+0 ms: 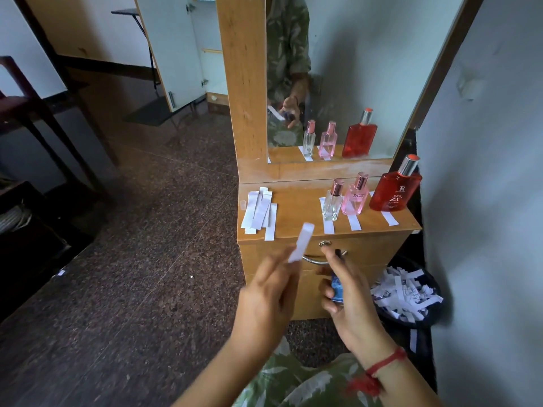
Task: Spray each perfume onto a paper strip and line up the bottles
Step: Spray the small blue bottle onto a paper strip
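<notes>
Left hand pinches a paper strip in front of the dresser; right hand grips a blue bottle there. Clear bottle, pink bottle and red bottle stand lined up on the dresser over strips, seemingly done; spare strips lie at its left end.

3 standing bottles, 1 blue bottle, 3 laid strips, 1 held strip

Domestic bedroom, dressing corner

Wooden dressing table with framed mirror, drawer handle; open cupboard door; speckled stone floor; painted wall.
</notes>
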Motion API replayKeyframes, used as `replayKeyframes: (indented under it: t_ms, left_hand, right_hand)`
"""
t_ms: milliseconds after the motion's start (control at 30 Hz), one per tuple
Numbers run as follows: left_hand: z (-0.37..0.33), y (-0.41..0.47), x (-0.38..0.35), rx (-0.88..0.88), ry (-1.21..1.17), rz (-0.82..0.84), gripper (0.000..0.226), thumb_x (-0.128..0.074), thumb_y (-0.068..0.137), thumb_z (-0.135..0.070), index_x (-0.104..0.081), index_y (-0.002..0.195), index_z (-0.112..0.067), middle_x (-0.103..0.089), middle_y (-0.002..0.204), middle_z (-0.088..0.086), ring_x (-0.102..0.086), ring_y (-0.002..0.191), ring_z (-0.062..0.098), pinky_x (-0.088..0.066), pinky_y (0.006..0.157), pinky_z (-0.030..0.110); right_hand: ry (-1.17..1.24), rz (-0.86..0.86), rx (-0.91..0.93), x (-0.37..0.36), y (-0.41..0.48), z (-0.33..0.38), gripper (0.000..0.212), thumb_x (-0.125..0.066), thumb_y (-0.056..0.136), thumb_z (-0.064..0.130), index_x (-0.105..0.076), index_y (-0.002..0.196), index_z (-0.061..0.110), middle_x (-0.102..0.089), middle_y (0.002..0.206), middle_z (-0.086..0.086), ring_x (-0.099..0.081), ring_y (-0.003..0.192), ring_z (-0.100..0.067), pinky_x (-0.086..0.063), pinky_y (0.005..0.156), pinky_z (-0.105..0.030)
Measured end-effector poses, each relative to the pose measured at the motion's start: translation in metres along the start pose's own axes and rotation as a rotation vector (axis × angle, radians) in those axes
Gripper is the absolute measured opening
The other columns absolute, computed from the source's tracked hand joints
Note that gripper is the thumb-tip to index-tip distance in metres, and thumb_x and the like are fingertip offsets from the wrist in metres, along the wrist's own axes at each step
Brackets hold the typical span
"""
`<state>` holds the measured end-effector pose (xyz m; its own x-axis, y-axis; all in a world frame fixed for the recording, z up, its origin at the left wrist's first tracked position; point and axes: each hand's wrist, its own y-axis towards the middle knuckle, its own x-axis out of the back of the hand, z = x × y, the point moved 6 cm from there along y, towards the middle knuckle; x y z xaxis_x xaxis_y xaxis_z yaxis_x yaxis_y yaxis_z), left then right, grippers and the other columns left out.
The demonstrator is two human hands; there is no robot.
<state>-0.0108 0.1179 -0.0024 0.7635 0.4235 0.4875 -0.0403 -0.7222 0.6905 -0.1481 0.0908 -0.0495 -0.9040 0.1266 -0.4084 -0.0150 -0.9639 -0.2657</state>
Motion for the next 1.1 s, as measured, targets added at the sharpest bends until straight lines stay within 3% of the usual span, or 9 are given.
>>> replayKeyframes:
  t_ms: [133,300,367,500,567,700,933,1000,1100]
  left_hand:
    - [-0.013,-0.016,-0.013,-0.038,-0.071,0.047,0.016,-0.052,0.093,-0.022,-0.060,0.107,-0.020,-0.056,0.124,-0.004,-0.064,0.097,0.008,-0.055,0.063,0.022]
    - [-0.017,-0.018,-0.018,0.011,-0.153,0.098,0.020,-0.057,0.091,-0.026,-0.064,0.109,-0.018,-0.054,0.122,-0.010,-0.062,0.102,0.005,-0.054,0.075,0.014]
    - [-0.012,-0.017,-0.015,0.154,-0.257,0.108,0.030,-0.061,0.089,-0.038,-0.063,0.113,-0.021,-0.054,0.117,-0.014,-0.063,0.100,0.004,-0.055,0.078,0.018]
    - [0.023,-0.016,-0.014,0.687,-0.552,0.003,0.041,-0.066,0.079,-0.055,-0.068,0.107,-0.025,-0.071,0.099,-0.006,-0.068,0.080,0.009,-0.055,0.068,0.031]
    - [0.033,-0.015,-0.015,0.763,-0.612,0.040,0.032,-0.066,0.081,-0.050,-0.073,0.097,-0.023,-0.074,0.089,-0.002,-0.065,0.073,0.012,-0.052,0.067,0.035]
    - [0.026,-0.010,-0.019,0.797,-0.756,0.084,0.018,-0.063,0.089,-0.015,-0.072,0.073,-0.009,-0.070,0.070,-0.002,-0.058,0.060,0.002,-0.043,0.060,0.017]
    - [0.031,-0.012,-0.017,0.850,-0.744,0.034,0.022,-0.062,0.089,-0.005,-0.067,0.068,-0.003,-0.063,0.056,-0.008,-0.052,0.051,-0.001,-0.040,0.053,0.012]
    - [0.035,-0.011,-0.013,0.862,-0.716,0.008,0.022,-0.062,0.089,-0.006,-0.068,0.068,-0.004,-0.063,0.055,-0.008,-0.053,0.052,0.001,-0.042,0.054,0.015]
    - [0.043,-0.013,-0.013,0.871,-0.708,-0.004,0.022,-0.064,0.089,-0.010,-0.070,0.068,-0.009,-0.069,0.065,0.003,-0.061,0.062,0.014,-0.050,0.062,0.032]
  right_hand:
    - [-0.057,0.023,0.027,-0.008,-0.004,0.005,0.012,-0.063,0.087,0.028,-0.056,0.085,0.018,-0.043,0.057,0.006,-0.038,0.045,-0.007,-0.025,0.035,-0.018]
    - [-0.137,-0.065,0.179,-0.001,-0.001,0.020,0.014,-0.066,0.085,0.011,-0.060,0.094,0.003,-0.050,0.056,0.004,-0.041,0.044,-0.006,-0.029,0.036,-0.017]
    - [-0.187,-0.057,0.194,0.000,-0.001,0.024,0.018,-0.068,0.084,0.013,-0.060,0.098,0.004,-0.053,0.062,0.001,-0.043,0.044,-0.004,-0.032,0.037,-0.018]
    - [-0.301,0.079,0.141,-0.008,-0.006,0.021,0.029,-0.068,0.084,0.011,-0.058,0.109,0.022,-0.053,0.065,0.007,-0.042,0.047,-0.004,-0.032,0.037,-0.017]
    - [-0.347,0.157,0.104,-0.014,-0.009,0.015,0.042,-0.067,0.085,0.009,-0.054,0.118,0.031,-0.053,0.063,0.010,-0.041,0.047,-0.006,-0.032,0.036,-0.018]
    - [-0.455,0.187,0.116,-0.024,-0.012,0.011,0.049,-0.067,0.086,0.013,-0.049,0.126,0.035,-0.050,0.051,0.014,-0.040,0.042,-0.006,-0.030,0.034,-0.019]
    - [-0.544,0.206,0.173,-0.030,-0.014,0.013,0.054,-0.067,0.085,0.013,-0.044,0.129,0.035,-0.053,0.058,0.017,-0.042,0.040,-0.004,-0.032,0.036,-0.018]
    - [-0.550,0.200,0.205,-0.030,-0.015,0.016,0.055,-0.068,0.085,0.013,-0.044,0.128,0.038,-0.055,0.065,0.016,-0.044,0.043,-0.003,-0.033,0.039,-0.015]
    - [-0.496,0.190,0.220,-0.026,-0.018,0.021,0.046,-0.065,0.087,0.019,-0.046,0.123,0.040,-0.055,0.073,0.004,-0.042,0.049,-0.007,-0.031,0.039,-0.015]
